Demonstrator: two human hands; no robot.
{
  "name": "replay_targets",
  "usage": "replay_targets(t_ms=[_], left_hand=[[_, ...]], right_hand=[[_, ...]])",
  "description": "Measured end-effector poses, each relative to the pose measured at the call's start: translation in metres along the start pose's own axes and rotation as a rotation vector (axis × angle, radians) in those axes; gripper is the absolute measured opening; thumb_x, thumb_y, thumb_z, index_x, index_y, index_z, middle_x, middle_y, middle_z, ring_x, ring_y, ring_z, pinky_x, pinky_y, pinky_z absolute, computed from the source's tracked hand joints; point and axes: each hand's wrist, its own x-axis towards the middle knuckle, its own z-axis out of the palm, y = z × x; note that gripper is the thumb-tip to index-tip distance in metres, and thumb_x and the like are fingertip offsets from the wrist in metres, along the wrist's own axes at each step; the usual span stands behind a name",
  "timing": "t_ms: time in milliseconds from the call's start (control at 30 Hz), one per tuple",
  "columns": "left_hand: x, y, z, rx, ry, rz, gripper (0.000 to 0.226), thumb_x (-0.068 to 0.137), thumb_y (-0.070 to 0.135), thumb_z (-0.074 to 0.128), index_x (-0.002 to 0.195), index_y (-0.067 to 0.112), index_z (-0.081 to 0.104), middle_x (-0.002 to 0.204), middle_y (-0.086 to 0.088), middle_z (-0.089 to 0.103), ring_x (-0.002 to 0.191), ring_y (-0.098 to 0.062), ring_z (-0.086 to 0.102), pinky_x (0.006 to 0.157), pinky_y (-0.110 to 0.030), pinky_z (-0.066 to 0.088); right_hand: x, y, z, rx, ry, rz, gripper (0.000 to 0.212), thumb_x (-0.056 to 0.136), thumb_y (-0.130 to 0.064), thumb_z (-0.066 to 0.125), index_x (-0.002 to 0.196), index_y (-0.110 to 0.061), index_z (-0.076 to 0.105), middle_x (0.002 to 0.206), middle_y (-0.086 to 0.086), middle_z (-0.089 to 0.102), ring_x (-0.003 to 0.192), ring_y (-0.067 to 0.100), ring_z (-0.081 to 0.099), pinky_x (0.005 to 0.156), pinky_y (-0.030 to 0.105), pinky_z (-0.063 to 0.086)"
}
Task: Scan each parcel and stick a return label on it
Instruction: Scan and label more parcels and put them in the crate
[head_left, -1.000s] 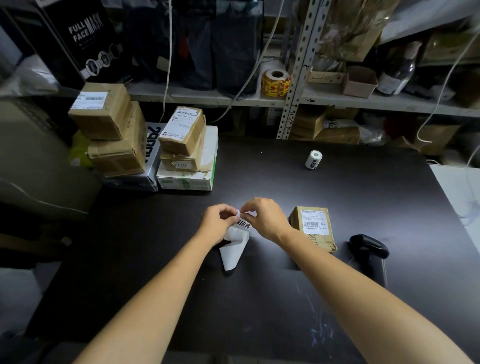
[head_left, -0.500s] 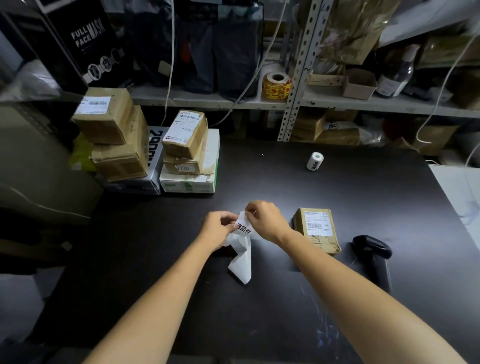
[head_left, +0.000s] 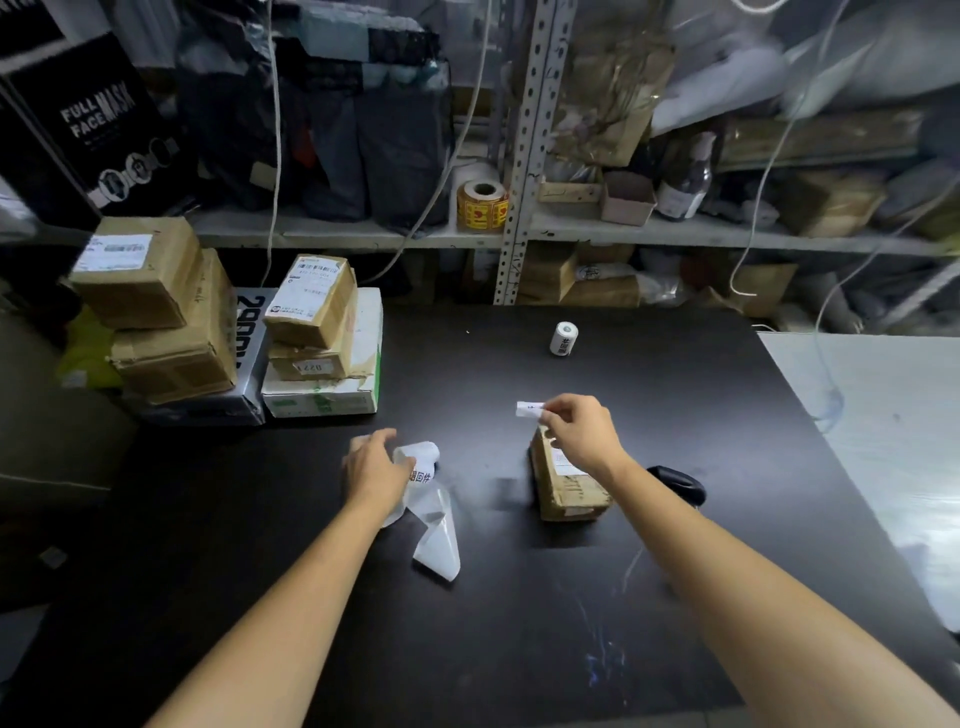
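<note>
Two bare forearms reaching forward over a dark table (head_left: 519, 649), seen from a head camera. Right hand (head_left: 584, 434) raised just above a small brown parcel (head_left: 563, 486), thumb and forefinger pinched shut on a small white return label (head_left: 530, 409), remaining fingers loosely curled. Label held in the air over the parcel's far end, not touching it. Parcel lying on the table right of centre, with a white shipping label on top, partly hidden by the hand. Left hand (head_left: 376, 470) low over the table, fingers half curled around a white strip of label backing (head_left: 434, 530) with black characters printed near the hand; loose end of the strip trailing toward the camera. Black handheld scanner (head_left: 678, 483) resting just beyond the right wrist, mostly hidden. Small white label roll (head_left: 563, 339) standing farther back on the table, well apart from both hands. Stacked brown parcels (head_left: 156, 306) and white boxes (head_left: 322, 395) at the table's far left corner. Cluttered metal shelving (head_left: 519, 156) behind, bearing a yellow sticker roll (head_left: 482, 205).
</note>
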Motion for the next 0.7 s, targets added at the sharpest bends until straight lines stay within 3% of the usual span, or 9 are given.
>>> replay_targets(t_ms=[167, 267, 333, 433, 567, 700], left_hand=[[-0.012, 0.034, 0.024, -0.052, -0.018, 0.094, 0.037, 0.087, 0.019, 0.065, 0.124, 0.024, 0.061, 0.131, -0.007, 0.051, 0.118, -0.025, 0.051, 0.097, -0.032, 0.043], [-0.025, 0.055, 0.048, -0.076, -0.087, 0.142, 0.033, 0.088, 0.019, 0.065, 0.121, 0.023, 0.063, 0.123, -0.003, 0.059, 0.105, -0.017, 0.055, 0.091, -0.025, 0.041], [-0.034, 0.067, 0.067, -0.092, -0.135, 0.142, 0.032, 0.088, 0.020, 0.065, 0.120, 0.022, 0.063, 0.119, -0.001, 0.064, 0.105, -0.018, 0.058, 0.094, -0.031, 0.047], [-0.043, 0.083, 0.095, -0.081, -0.189, 0.122, 0.032, 0.089, 0.022, 0.065, 0.121, 0.022, 0.062, 0.116, 0.001, 0.065, 0.102, -0.017, 0.060, 0.089, -0.030, 0.048], [-0.046, 0.096, 0.125, -0.122, -0.243, 0.055, 0.037, 0.089, 0.022, 0.067, 0.125, 0.020, 0.059, 0.113, 0.001, 0.063, 0.101, -0.017, 0.058, 0.087, -0.028, 0.046], [-0.043, 0.102, 0.142, -0.205, -0.327, -0.024, 0.050, 0.088, 0.019, 0.069, 0.133, 0.021, 0.049, 0.106, 0.003, 0.060, 0.099, -0.017, 0.060, 0.083, -0.030, 0.049]], right_hand=[[-0.004, 0.028, -0.034, 0.049, -0.009, 0.070, 0.022, 0.093, -0.015, 0.064, 0.112, -0.007, 0.072, 0.106, 0.005, 0.073, 0.091, 0.019, 0.069, 0.090, 0.039, 0.057], [-0.007, 0.045, -0.051, 0.056, -0.057, 0.087, 0.027, 0.088, -0.021, 0.071, 0.113, -0.011, 0.072, 0.109, 0.000, 0.071, 0.097, 0.015, 0.066, 0.088, 0.030, 0.053], [-0.012, 0.057, -0.058, 0.088, -0.088, 0.106, 0.032, 0.085, -0.028, 0.075, 0.112, -0.012, 0.071, 0.107, -0.002, 0.071, 0.098, 0.013, 0.065, 0.089, 0.030, 0.053], [-0.015, 0.073, -0.065, 0.106, -0.033, 0.096, 0.015, 0.090, -0.019, 0.069, 0.103, -0.014, 0.073, 0.096, 0.001, 0.074, 0.086, 0.013, 0.068, 0.088, 0.037, 0.057], [-0.011, 0.091, -0.065, 0.176, -0.077, 0.184, 0.049, 0.088, 0.002, 0.065, 0.134, -0.007, 0.052, 0.080, 0.003, 0.064, 0.079, 0.020, 0.068, 0.083, 0.038, 0.059], [-0.008, 0.103, -0.063, 0.253, -0.135, 0.205, 0.005, 0.091, -0.002, 0.065, 0.091, -0.008, 0.065, 0.093, 0.011, 0.069, 0.074, 0.017, 0.068, 0.072, 0.034, 0.062]])
